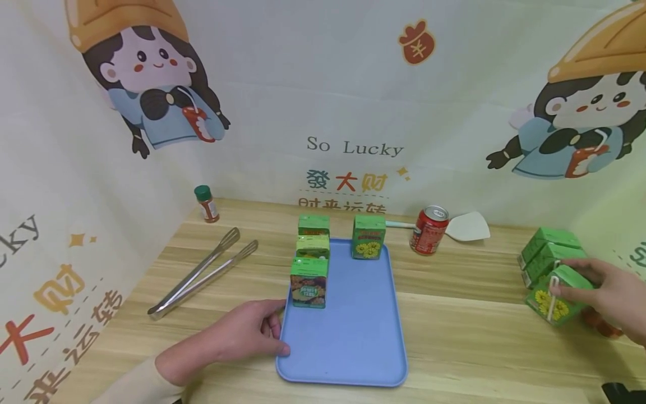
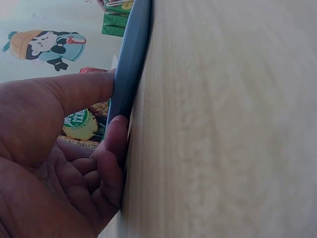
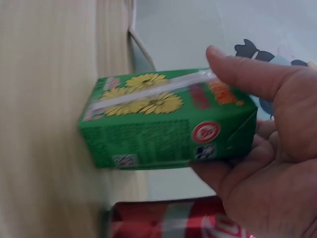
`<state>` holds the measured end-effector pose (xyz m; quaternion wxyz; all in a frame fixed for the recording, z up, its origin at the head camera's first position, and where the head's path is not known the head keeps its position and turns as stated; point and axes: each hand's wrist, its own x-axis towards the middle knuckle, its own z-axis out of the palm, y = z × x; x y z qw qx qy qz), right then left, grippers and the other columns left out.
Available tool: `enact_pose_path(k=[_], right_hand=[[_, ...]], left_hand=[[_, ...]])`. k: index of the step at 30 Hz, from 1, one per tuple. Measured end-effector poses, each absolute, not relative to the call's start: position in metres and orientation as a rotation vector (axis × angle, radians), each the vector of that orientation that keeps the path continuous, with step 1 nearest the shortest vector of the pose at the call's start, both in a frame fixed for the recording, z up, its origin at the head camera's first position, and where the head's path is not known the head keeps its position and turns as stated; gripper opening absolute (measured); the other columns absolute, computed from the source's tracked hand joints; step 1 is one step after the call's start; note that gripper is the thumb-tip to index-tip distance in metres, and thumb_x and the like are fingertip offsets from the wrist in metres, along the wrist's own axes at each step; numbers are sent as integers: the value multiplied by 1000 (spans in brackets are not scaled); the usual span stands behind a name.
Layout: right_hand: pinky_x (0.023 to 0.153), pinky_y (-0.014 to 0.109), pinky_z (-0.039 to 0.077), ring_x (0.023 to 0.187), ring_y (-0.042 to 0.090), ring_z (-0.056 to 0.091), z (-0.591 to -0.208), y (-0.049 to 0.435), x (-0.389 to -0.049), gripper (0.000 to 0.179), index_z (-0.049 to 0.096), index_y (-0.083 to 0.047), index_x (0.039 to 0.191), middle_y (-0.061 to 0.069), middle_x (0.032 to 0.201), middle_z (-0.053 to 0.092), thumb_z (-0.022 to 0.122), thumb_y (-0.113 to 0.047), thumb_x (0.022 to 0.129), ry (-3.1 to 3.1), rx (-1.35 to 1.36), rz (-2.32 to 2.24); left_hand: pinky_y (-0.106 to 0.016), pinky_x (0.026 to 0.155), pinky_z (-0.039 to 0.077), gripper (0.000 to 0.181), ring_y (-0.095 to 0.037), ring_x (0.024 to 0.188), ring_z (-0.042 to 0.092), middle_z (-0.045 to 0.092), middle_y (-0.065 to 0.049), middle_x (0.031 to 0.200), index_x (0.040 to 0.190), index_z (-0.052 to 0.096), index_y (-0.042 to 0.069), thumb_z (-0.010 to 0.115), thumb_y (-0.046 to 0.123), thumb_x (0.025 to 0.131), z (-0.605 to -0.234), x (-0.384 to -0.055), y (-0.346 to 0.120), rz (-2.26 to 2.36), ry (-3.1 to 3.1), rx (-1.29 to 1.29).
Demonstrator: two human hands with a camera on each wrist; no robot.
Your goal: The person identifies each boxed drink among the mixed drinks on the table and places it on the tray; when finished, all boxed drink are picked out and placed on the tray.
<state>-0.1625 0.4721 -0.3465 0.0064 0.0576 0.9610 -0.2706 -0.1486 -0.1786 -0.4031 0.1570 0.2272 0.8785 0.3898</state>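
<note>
My left hand grips the left rim of a blue tray, its thumb on one side of the edge and curled fingers on the other. Along the tray's left side stand several green drink cartons in a row, the front one with a brown picture. Another carton with yellow flowers stands at the back right corner. On the far right, my right hand holds a green flower-print drink carton between thumb and fingers, tilted, with a wrapped straw on its front.
More green cartons stand behind the held one. A red can is close beside my right hand. Another red can and a white spatula are at the back. Metal tongs and a green-capped spice jar are on the left.
</note>
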Motion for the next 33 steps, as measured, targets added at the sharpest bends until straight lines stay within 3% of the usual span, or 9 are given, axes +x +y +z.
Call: enact_pose_path(k=[3,7,17,20,23,26,28,30,33], right_hand=[[73,56,59,86,47,66,-353,477,-160,97,17,21,164,45,132,61,75,-35,109,2909,173,-977],[43,42,42,46,14,36,-362,476,-154,95,12,15,169,8,77,63,72,-30,111,2828,164,-1129],[41,43,35,42,16,29,-380,467,-153,87,32,-7,175,-15,55,32,81,-26,105,2946,130,-1283],[43,40,34,45,14,28,-381,465,-155,85,39,-10,173,-14,64,54,83,-30,104,2997,134,-1246],[48,35,37,53,18,42,-380,463,-158,87,42,-5,171,5,79,71,83,-40,103,3047,163,-1122],[75,52,56,102,49,66,-378,459,-162,91,40,3,168,38,129,68,80,-46,104,3044,159,-1055],[93,70,51,138,65,45,-376,457,-165,90,40,3,168,47,155,47,78,-48,105,3030,144,-1045],[101,82,39,150,68,30,-375,452,-168,88,42,2,168,44,165,37,78,-48,105,3005,114,-1071],[101,59,50,145,42,48,-375,442,-172,81,51,-4,165,15,154,65,81,-46,103,3006,33,-1080]], left_hand=[[-28,67,54,98,-12,75,63,68,5,90,157,49,-16,98,27,84,-403,-149,-178,1111,2513,647],[-28,67,54,97,-13,75,63,68,5,91,157,49,-16,97,27,85,-403,-149,-178,1111,2510,645],[-28,66,53,97,-14,76,63,68,4,90,157,48,-16,98,27,85,-403,-149,-178,1106,2502,634],[-28,66,53,98,-14,76,63,68,4,91,157,48,-17,98,26,85,-403,-149,-178,1107,2504,635],[-28,66,53,98,-14,75,63,68,4,91,157,47,-17,98,27,85,-403,-149,-178,1105,2507,634],[-28,65,53,98,-14,75,63,68,4,91,157,48,-17,98,27,85,-403,-149,-177,1103,2511,632],[-28,65,53,98,-14,75,63,68,4,91,157,48,-17,98,26,84,-403,-148,-177,1102,2513,631],[-28,66,53,98,-13,75,63,68,4,91,157,48,-17,98,26,84,-403,-148,-177,1103,2515,631],[-28,66,53,99,-12,75,63,68,5,90,158,48,-16,98,27,84,-403,-149,-178,1106,2512,636]])
